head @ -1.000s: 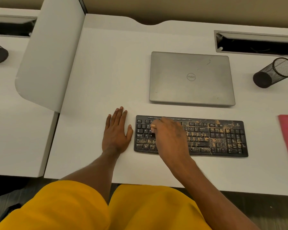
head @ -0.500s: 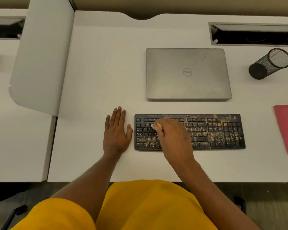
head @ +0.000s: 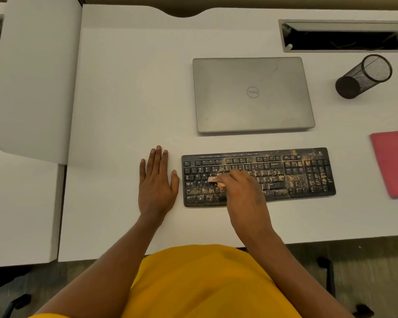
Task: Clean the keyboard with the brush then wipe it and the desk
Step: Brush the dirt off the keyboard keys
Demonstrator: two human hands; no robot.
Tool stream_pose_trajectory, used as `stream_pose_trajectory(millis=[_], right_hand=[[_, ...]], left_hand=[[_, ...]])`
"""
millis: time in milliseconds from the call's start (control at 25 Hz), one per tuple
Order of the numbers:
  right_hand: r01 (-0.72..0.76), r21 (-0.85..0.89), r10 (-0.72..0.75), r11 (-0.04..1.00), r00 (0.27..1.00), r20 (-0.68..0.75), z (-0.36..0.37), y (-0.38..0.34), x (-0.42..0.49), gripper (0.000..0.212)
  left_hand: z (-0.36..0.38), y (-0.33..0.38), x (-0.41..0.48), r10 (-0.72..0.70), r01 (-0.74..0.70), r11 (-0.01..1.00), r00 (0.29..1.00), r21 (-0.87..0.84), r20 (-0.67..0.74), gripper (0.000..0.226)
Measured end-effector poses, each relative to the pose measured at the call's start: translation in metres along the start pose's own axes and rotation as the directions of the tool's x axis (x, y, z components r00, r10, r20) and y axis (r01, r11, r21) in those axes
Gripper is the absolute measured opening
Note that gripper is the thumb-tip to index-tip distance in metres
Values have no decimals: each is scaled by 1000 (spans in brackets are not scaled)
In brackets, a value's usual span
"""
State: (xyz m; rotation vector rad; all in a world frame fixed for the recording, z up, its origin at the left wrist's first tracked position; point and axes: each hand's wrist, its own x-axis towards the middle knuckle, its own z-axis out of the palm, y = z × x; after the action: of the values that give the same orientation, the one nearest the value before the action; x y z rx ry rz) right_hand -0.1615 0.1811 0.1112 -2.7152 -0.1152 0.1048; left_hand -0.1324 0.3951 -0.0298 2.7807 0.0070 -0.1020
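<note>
Keyboard (head: 296,175), dusty: right hand (head: 241,189) curled, pinching a brush (head: 213,179) against the keys. Left hand (head: 156,184) flat on the desk (head: 124,99), fingers straight, just left of the grip.

Laptop (head: 253,95) lid reads Dell, inverted; keyboard (head: 308,175) keys perhaps Q, W, E.

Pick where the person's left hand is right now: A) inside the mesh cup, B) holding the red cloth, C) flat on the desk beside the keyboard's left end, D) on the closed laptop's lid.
C: the left hand lies palm down with straight fingers on the desk, just left of the keyboard and apart from it, while the right hand holds the brush on the keys.
</note>
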Motion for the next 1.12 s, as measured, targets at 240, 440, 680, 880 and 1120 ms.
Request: stream_pose_trajectory(millis=[240,440,680,880,1120], right_hand=[[108,111,-111,988,993,26,10,-17,-1,33],[52,83,-54,995,998,28,14,-9,-8,40],[-42,33,43,999,999,-25,0,-5,-12,35],[93,111,-97,989,995,27,7,-21,-7,27],[-65,-195,61,979,998,-29,-1,-14,-7,20]], left_hand=[[1,1,0,2,-2,1000,1000,10,0,68],[2,1,0,8,-8,1000,1000,5,-5,67],[1,1,0,12,-12,1000,1000,1,-3,67],[1,0,-1,12,-12,1000,1000,-3,2,67],[0,1,-1,7,-7,1000,1000,-4,3,67]])
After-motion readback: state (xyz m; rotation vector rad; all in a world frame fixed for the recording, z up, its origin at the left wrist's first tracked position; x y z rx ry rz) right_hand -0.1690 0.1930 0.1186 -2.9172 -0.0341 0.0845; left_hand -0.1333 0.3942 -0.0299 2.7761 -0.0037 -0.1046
